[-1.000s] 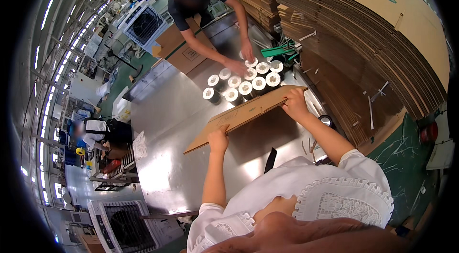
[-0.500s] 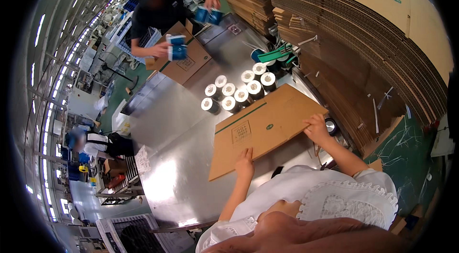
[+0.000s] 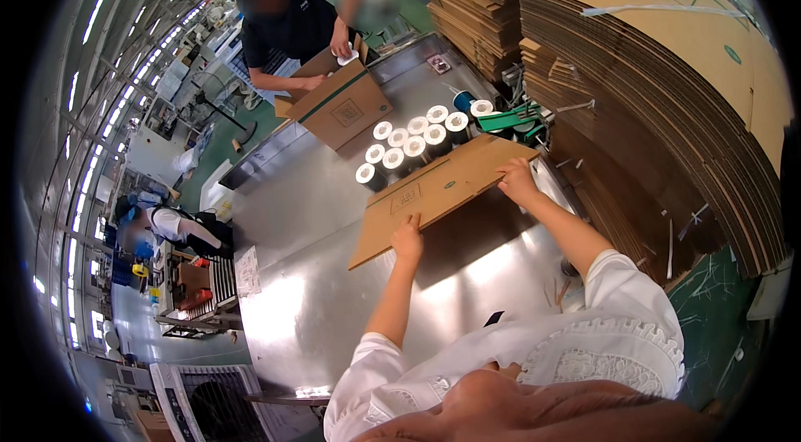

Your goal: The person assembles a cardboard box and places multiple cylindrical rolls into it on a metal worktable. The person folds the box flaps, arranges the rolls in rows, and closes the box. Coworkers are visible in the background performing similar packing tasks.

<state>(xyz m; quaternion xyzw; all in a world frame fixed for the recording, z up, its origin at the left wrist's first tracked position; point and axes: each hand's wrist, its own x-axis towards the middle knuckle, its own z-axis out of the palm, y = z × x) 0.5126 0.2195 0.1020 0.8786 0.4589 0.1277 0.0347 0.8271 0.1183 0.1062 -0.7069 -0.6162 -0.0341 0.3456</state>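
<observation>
Metal table point(image 3: 288, 233). Over it, one flat carton point(image 3: 471, 171), bearing one dark printed block point(image 3: 406, 199) and one green oval point(image 3: 450, 185); left hand point(image 3: 408, 239) and right hand point(image 3: 518, 181) grip its near edge. Beyond: eleven white-topped rolls point(image 3: 414, 146).

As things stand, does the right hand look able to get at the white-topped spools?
Probably not directly: the right hand holds the edge of the flattened cardboard, which lies between it and the white-topped spools.

A metal table point(image 3: 304, 225) bears white-topped spools point(image 3: 414, 146) — and a carton point(image 3: 360, 106).
</observation>
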